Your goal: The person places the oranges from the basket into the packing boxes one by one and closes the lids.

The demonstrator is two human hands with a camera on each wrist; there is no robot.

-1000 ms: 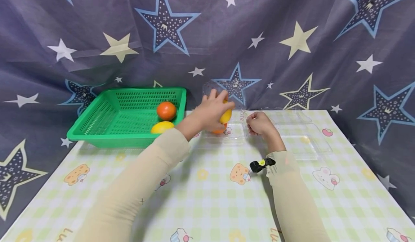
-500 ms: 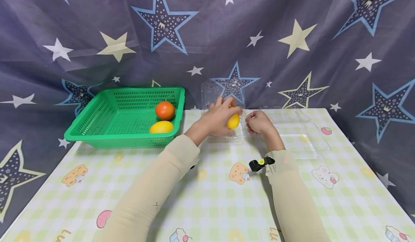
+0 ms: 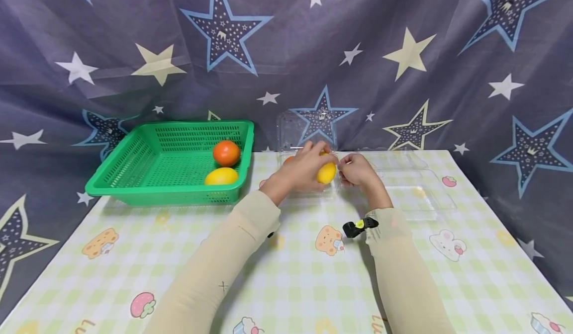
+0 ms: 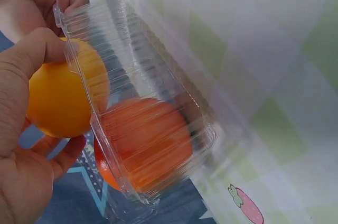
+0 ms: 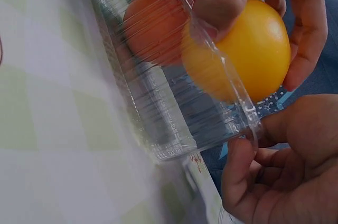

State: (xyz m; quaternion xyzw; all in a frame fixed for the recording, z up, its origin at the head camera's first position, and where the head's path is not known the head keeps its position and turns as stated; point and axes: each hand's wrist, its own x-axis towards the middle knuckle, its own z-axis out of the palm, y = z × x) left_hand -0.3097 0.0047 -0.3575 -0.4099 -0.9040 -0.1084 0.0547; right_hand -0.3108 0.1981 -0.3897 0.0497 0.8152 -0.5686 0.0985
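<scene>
My left hand (image 3: 301, 170) holds a smooth yellow lemon-like fruit (image 3: 327, 173), fingers and thumb around it, over a clear plastic clamshell box (image 4: 132, 28). In the left wrist view the fruit is at the box's rim, partly behind the clear wall. A round orange-red fruit (image 4: 145, 142) sits inside the box at its left end, mostly covered by my left hand in the head view. The box's raised lid (image 3: 304, 127) stands against the backdrop. My right hand (image 3: 356, 169) pinches the rim at the box's right corner, seen closely in the right wrist view.
On the left stands a green slotted basket (image 3: 170, 191) with an orange-red fruit (image 3: 226, 153) and a yellow fruit (image 3: 221, 176) in its right end. Another clear plastic box (image 3: 440, 208) lies open at the right. A star-printed cloth (image 3: 268, 50) hangs behind the table.
My left hand has moved right and down with the yellow fruit, from above the orange-red fruit to the right part of the box. My right hand stays at the rim.
</scene>
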